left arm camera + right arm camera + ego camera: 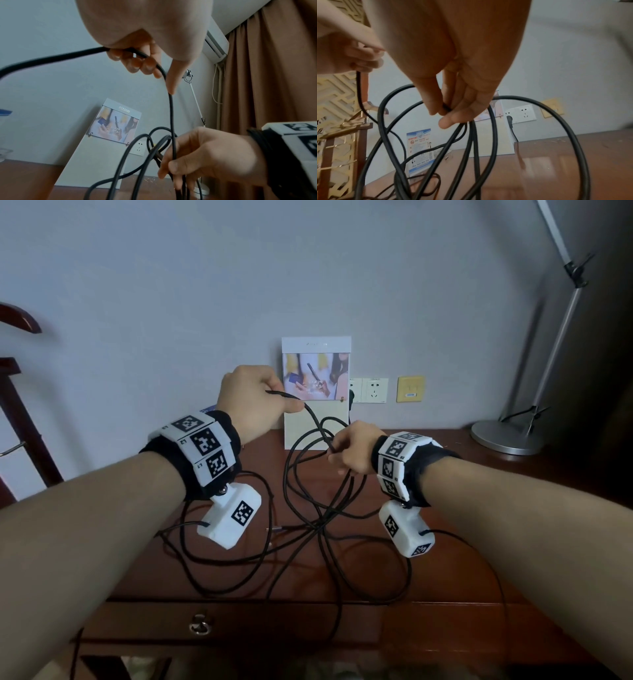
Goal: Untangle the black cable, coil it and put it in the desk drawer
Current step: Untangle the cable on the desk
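Note:
A long black cable (310,508) lies in tangled loops on the dark wooden desk (479,508) and rises to both hands. My left hand (253,398) is raised above the desk's back edge and grips one strand of the cable (169,111), which hangs down from its curled fingers (137,63). My right hand (349,450), lower and to the right, pinches several strands of the cable (471,135) together between thumb and fingers (447,108). The desk drawer (239,623) with a metal ring pull (199,625) sits closed at the front edge.
A standing photo card (317,392) leans on the wall behind the hands. Wall sockets (375,390) hold a plugged black cord. A silver lamp base (507,436) stands at the back right. Wooden furniture (20,419) is at the left. Thin wrist-camera wires trail over the desk.

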